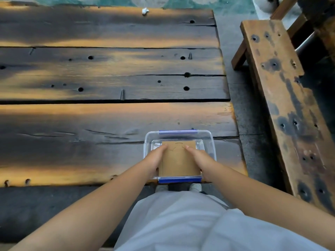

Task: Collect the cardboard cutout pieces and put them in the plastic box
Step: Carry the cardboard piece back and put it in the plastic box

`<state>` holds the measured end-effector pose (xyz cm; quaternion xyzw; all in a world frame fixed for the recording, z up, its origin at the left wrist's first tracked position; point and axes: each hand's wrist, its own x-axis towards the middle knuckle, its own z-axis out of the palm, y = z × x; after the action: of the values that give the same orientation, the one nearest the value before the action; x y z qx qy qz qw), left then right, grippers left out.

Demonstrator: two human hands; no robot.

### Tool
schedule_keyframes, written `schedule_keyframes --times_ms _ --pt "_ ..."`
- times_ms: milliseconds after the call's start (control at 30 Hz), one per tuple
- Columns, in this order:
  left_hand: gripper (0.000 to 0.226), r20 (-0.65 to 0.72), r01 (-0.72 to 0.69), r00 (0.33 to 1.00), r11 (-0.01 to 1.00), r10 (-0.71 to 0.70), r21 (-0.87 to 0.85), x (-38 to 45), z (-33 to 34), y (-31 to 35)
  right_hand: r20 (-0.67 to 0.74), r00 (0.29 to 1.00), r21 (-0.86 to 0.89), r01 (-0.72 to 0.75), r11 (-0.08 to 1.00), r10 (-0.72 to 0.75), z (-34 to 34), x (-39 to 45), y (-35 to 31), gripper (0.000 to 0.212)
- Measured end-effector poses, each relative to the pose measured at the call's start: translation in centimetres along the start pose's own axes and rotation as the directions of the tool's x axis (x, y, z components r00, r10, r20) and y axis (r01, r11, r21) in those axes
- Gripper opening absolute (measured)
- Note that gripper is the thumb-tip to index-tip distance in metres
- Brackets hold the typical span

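Observation:
A clear plastic box point(208, 136) with blue clips stands at the near edge of the dark wooden table point(108, 120). A brown cardboard piece point(178, 160) with cut lines on it lies tilted in the box, its far end down inside and its near end up at the near rim. My left hand point(156, 158) grips the cardboard's left edge. My right hand point(198, 156) grips its right edge. Both thumbs rest on top of the piece. Whether other pieces lie under it is hidden.
A wooden bench point(282, 105) with dark spots runs along the right, across a grey floor gap point(244, 113). A small white scrap point(145, 11) sits at the table's far edge. My light trousers and shoes show below the table's near edge.

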<state>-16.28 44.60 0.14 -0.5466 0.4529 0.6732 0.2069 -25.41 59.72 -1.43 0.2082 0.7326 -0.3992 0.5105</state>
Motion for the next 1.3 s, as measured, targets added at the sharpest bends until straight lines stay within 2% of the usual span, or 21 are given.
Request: schedule_keyframes --times_ms 133,300,533,600,667,700,767,800,833,867,933,1000,1033,1100,1300 --pt "0.032 0.009 -0.008 1.0 0.999 0.008 -0.037 0.4 -0.3 -0.5 0.043 0.999 0.078 -0.008 0.997 0.005 0.1 0.7 -0.1 0.079" --pt "0.029 0.073 -0.014 0.997 0.999 0.017 -0.038 0.4 -0.6 -0.8 0.026 1.0 0.046 0.015 0.999 -0.016 0.1 0.8 -0.1 0.077" --pt "0.025 0.113 -0.005 0.994 1.0 0.004 0.003 0.4 -0.9 -0.5 0.12 0.992 0.117 0.032 0.993 -0.047 -0.3 -0.2 -0.3 0.041" --pt "0.028 0.118 -0.012 0.993 1.0 0.014 -0.014 0.4 -1.0 -0.6 0.11 0.993 0.07 0.022 0.997 -0.03 -0.4 -0.8 -0.6 0.046" --pt "0.032 0.103 -0.017 0.994 0.999 0.02 -0.032 0.6 -1.1 -0.6 0.011 0.993 -0.063 0.121 0.991 -0.12 -0.7 -1.2 -0.5 0.064" --pt "0.031 0.098 -0.015 0.995 0.999 0.019 -0.043 0.7 -1.2 -0.6 -0.069 0.968 -0.14 0.229 0.963 -0.24 -0.9 -1.4 -0.2 0.069" --pt "0.029 0.1 -0.005 0.995 0.998 0.011 -0.066 0.7 -1.2 -0.5 -0.204 0.836 -0.237 0.463 0.854 -0.509 -1.9 -1.8 0.6 0.062" --pt "0.029 0.104 -0.003 0.995 0.997 0.01 -0.073 0.6 -1.1 -0.5 -0.265 0.765 -0.259 0.529 0.808 -0.586 -2.5 -2.0 1.0 0.058" --pt "0.031 0.104 -0.004 0.994 0.997 0.012 -0.079 0.6 -0.9 -0.4 -0.318 0.731 -0.254 0.548 0.797 -0.604 -3.3 -2.0 1.3 0.058" --pt "0.034 0.099 -0.006 0.995 0.997 0.015 -0.082 0.6 -0.8 -0.4 -0.355 0.745 -0.222 0.519 0.825 -0.565 -3.9 -1.9 1.4 0.06" --pt "0.036 0.081 -0.008 0.997 0.997 0.014 -0.074 0.6 -0.5 -0.4 -0.349 0.851 -0.049 0.401 0.915 -0.392 -4.9 -1.5 1.7 0.059" --pt "0.035 0.073 -0.004 0.997 0.998 0.009 -0.067 0.7 -0.3 -0.5 -0.197 0.955 0.198 0.258 0.946 -0.22 -5.6 -1.1 2.1 0.057" --pt "0.034 0.074 -0.005 0.997 0.998 0.009 -0.062 0.8 -0.2 -0.5 -0.124 0.974 0.271 0.217 0.938 -0.19 -5.7 -1.0 2.4 0.06" --pt "0.033 0.066 -0.009 0.998 0.999 0.012 -0.05 0.8 0.1 -0.4 -0.054 0.982 0.339 0.187 0.922 -0.179 -5.7 -0.6 2.9 0.064" --pt "0.028 0.055 -0.024 0.998 1.0 0.024 0.008 0.4 1.5 -0.3 -0.036 0.986 0.345 0.168 0.924 -0.166 -5.6 -0.5 2.8 0.064"
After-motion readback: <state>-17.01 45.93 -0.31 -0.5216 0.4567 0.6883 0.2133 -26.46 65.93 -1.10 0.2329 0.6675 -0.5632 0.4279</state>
